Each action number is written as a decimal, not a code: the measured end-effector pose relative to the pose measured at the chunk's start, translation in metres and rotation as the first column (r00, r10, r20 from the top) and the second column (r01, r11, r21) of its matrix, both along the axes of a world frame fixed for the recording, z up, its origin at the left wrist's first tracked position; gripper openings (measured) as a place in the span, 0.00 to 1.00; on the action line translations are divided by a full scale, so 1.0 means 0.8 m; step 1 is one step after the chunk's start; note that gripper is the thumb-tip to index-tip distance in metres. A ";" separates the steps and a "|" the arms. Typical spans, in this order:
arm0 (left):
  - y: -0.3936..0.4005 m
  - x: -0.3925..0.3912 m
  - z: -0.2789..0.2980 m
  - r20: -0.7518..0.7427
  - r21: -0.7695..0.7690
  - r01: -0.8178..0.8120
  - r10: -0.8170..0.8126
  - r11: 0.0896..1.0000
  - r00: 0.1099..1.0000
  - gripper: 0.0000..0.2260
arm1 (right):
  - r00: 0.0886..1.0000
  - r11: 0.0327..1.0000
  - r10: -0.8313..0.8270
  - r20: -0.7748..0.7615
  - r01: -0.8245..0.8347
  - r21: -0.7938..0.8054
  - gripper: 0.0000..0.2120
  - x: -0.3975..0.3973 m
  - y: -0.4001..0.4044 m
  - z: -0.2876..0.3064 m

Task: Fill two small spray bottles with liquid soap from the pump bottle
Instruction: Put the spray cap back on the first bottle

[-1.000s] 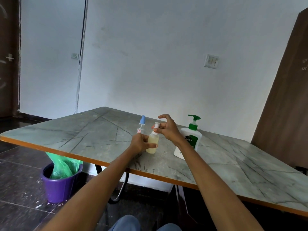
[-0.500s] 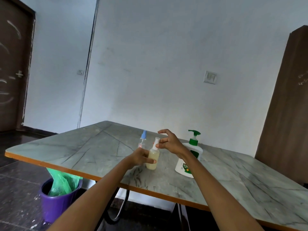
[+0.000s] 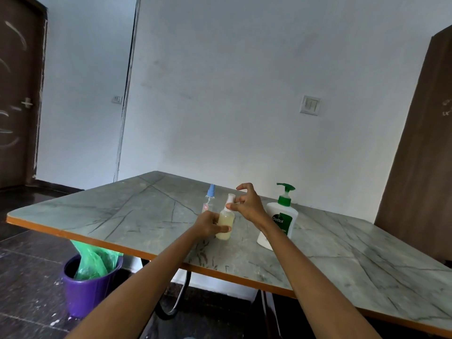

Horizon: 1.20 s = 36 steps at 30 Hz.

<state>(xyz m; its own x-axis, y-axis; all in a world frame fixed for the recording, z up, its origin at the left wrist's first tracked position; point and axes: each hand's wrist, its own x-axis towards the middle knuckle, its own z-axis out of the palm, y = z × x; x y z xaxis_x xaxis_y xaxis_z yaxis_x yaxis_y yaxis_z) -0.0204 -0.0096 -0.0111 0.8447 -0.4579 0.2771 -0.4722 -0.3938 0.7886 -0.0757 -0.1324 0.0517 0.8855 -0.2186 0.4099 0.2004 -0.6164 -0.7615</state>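
Observation:
A small spray bottle with pale yellow liquid [image 3: 225, 223] stands upright on the marble-patterned table [image 3: 137, 216]. My left hand [image 3: 210, 223] is wrapped around its body. My right hand [image 3: 247, 204] has thumb and forefinger pinched on its white spray cap [image 3: 230, 198], the other fingers spread. A second small clear spray bottle with a blue cap [image 3: 209, 198] stands just behind and to the left. The white pump bottle with a green pump [image 3: 281, 216] stands to the right, partly behind my right wrist.
A purple bucket with a green plastic bag [image 3: 90, 280] sits on the floor under the table's left edge. A brown wooden panel [image 3: 420, 167] leans at the right. A dark door [image 3: 17, 94] is at the far left.
The camera has tilted upward, so the table sits lower in view. My right thumb and forefinger have closed onto the white cap. My left hand stays on the bottle.

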 end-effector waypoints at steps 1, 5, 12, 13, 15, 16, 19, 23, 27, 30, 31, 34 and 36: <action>-0.001 -0.001 0.000 0.029 0.021 -0.025 0.024 0.999 0.999 0.22 | 1.000 1.000 -0.015 0.014 0.015 -0.008 0.28 0.000 0.001 -0.001; -0.002 0.000 0.001 0.097 0.016 -0.092 0.090 0.996 0.991 0.24 | 0.998 0.998 0.053 -0.019 -0.052 0.025 0.31 -0.003 0.002 0.002; 0.036 0.009 0.019 -0.181 -0.113 0.201 -0.219 0.973 0.959 0.19 | 0.974 0.987 0.126 -0.189 -0.104 0.119 0.20 -0.002 -0.009 -0.008; 0.040 0.011 0.020 -0.193 -0.110 0.225 -0.243 0.968 0.950 0.18 | 0.964 0.986 0.143 -0.226 -0.119 0.118 0.20 -0.001 -0.009 -0.012; 0.046 0.013 0.022 -0.207 -0.099 0.263 -0.278 0.960 0.938 0.19 | 0.939 0.981 0.184 -0.292 -0.155 0.121 0.21 0.000 -0.008 -0.018; 0.048 0.014 0.021 -0.208 -0.086 0.280 -0.292 0.956 0.934 0.19 | 0.927 0.977 0.206 -0.313 -0.176 0.120 0.22 0.000 -0.008 -0.021; 0.052 0.016 0.019 -0.193 -0.054 0.318 -0.322 0.947 0.927 0.19 | 0.912 0.967 0.252 -0.325 -0.223 0.124 0.24 -0.001 -0.006 -0.028; 0.056 0.017 0.019 -0.140 -0.084 0.271 -0.280 0.959 0.950 0.17 | 0.930 0.970 0.241 -0.277 -0.219 0.108 0.26 -0.001 -0.003 -0.034; 0.061 0.019 0.025 -0.076 -0.117 0.216 -0.226 0.969 0.971 0.15 | 0.960 0.986 0.164 -0.228 -0.158 0.047 0.28 0.008 0.002 -0.041; 0.066 0.023 0.030 -0.047 -0.080 0.161 -0.165 0.984 0.985 0.15 | 0.979 0.995 0.090 -0.182 -0.096 -0.026 0.28 0.022 0.018 -0.047; 0.068 0.027 0.030 -0.031 -0.072 0.123 -0.126 0.990 0.992 0.15 | 0.983 0.996 0.076 -0.169 -0.083 -0.033 0.28 0.028 0.026 -0.048; 0.074 0.042 0.024 0.016 -0.091 -0.041 0.043 0.995 0.999 0.15 | 0.988 0.998 0.058 -0.140 -0.060 -0.011 0.25 0.048 0.048 -0.050; 0.080 0.055 0.020 0.027 -0.106 -0.154 0.158 0.982 0.987 0.15 | 0.991 0.999 0.051 -0.128 -0.051 0.002 0.23 0.066 0.062 -0.052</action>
